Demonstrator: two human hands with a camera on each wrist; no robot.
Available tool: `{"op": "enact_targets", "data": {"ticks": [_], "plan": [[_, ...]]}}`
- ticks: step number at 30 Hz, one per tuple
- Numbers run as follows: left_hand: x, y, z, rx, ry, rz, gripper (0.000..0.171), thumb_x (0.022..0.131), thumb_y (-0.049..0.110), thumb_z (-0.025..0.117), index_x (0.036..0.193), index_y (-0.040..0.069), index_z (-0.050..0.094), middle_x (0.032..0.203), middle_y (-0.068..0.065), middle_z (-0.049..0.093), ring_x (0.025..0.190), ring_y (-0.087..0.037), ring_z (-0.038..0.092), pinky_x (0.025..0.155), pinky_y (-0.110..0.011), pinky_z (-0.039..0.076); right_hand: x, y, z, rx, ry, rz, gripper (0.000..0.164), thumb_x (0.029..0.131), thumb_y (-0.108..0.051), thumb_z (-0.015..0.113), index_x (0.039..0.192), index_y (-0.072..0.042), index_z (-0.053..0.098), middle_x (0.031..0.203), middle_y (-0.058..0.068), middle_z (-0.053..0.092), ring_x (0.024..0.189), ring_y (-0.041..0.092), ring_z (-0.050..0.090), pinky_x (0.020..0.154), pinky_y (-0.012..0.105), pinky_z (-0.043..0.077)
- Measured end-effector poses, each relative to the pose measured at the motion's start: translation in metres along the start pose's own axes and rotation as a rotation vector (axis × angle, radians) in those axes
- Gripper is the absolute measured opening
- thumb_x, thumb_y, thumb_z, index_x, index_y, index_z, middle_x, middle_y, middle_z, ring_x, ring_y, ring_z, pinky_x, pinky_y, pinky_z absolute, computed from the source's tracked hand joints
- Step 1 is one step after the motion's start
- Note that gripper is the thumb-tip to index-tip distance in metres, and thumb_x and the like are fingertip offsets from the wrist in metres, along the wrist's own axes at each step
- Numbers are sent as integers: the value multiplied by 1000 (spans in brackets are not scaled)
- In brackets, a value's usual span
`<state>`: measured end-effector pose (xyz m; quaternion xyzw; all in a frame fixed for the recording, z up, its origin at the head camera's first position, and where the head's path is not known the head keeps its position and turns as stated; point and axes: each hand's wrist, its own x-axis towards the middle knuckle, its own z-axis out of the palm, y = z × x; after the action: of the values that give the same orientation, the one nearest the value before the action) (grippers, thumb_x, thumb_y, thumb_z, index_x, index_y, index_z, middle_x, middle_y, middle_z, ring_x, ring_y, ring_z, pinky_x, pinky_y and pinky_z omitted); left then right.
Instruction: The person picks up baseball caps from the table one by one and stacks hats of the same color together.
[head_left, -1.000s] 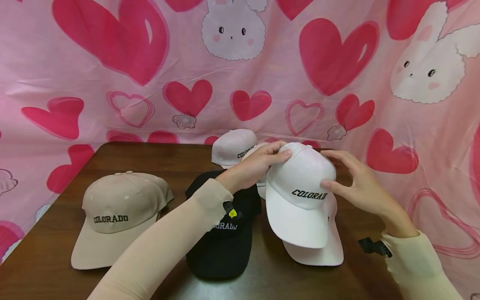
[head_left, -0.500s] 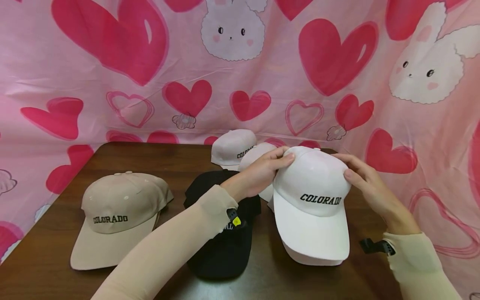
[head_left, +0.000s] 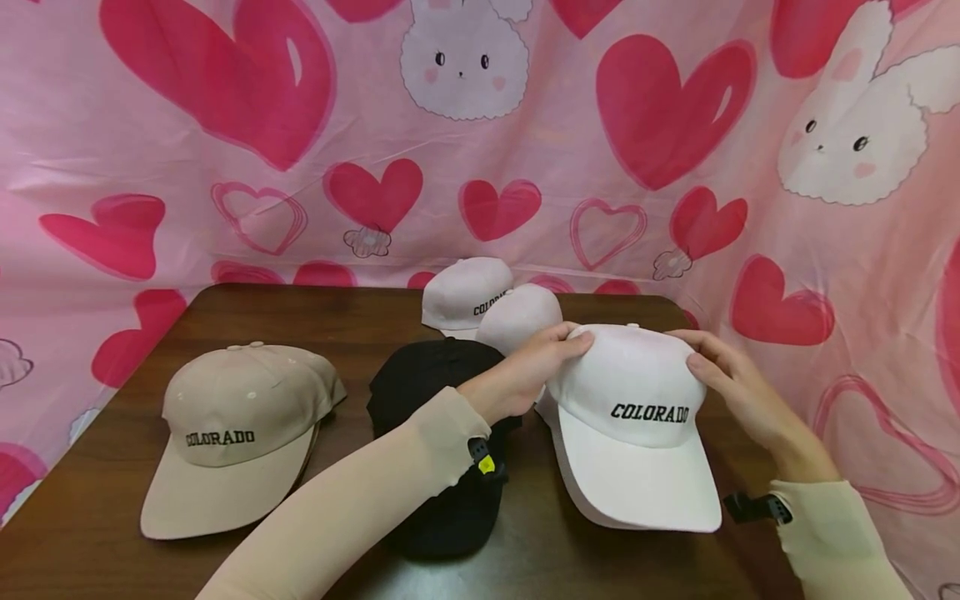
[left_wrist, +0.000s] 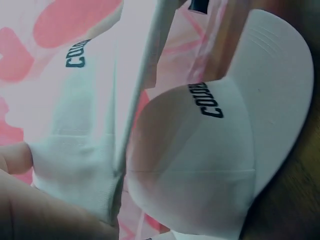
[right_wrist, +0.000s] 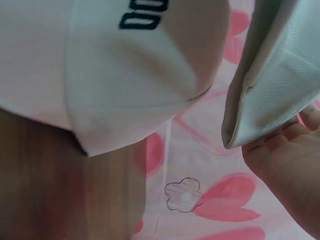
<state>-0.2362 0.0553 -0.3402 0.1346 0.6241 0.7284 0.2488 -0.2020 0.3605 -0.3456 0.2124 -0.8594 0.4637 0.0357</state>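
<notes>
A white baseball cap (head_left: pixel 630 417) with COLORADO in black letters faces me at the right, held between both hands. The left hand (head_left: pixel 528 367) grips its left side, thumb on the crown. At the other side, the right hand (head_left: pixel 750 400) holds it, thumb on the crown and fingers behind. Under the held cap is a second white cap (left_wrist: pixel 195 160), mostly hidden in the head view. In the right wrist view, a gap shows between the lower cap (right_wrist: pixel 125 75) and the raised cap's edge (right_wrist: pixel 275 95).
A beige COLORADO cap (head_left: pixel 240 417) lies on the brown wooden table (head_left: pixel 300 312) at the left. Between it and the white caps sits a black cap (head_left: pixel 427 375), partly under the left forearm. Two pale caps, one (head_left: pixel 468 292) behind the other (head_left: pixel 519 317), stand farther back.
Both hands have moved the white cap down and slightly right, over the cap below it. It has turned from tilted to more level, and its brim now covers the lower brim.
</notes>
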Motion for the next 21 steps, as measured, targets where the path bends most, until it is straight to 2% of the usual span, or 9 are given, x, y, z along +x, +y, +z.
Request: {"op": "enact_targets", "data": {"ticks": [4,9,12,21], "plan": [[0,-6,2,58,48,-37,30,110,31,58,130,10,66,119,-3,65,116,-19,56,112,-47,41,-4,8,-1,-4,-34,53,41,110,-14,51,150,-11,54,130,-8,67,110,11,68,88,25,58],[0,-10,6,128,69,-66,25,110,32,58,122,12,67,118,-2,64,113,-20,56,107,-46,43,-8,17,-2,11,-63,111,39,110,-17,52,149,-13,54,130,-8,67,109,13,69,89,28,58],[0,-12,9,153,74,-86,23,111,33,57,119,13,66,118,-2,63,114,-20,56,108,-45,44,-9,21,-1,11,-70,119,40,109,-17,53,149,-12,54,130,-8,66,111,12,68,89,27,58],[2,-25,17,172,141,-146,23,112,29,54,127,11,59,129,-6,57,119,-23,53,111,-51,44,-11,39,4,62,-109,111,40,108,-12,56,148,-5,52,131,-8,64,114,9,63,90,25,58]]}}
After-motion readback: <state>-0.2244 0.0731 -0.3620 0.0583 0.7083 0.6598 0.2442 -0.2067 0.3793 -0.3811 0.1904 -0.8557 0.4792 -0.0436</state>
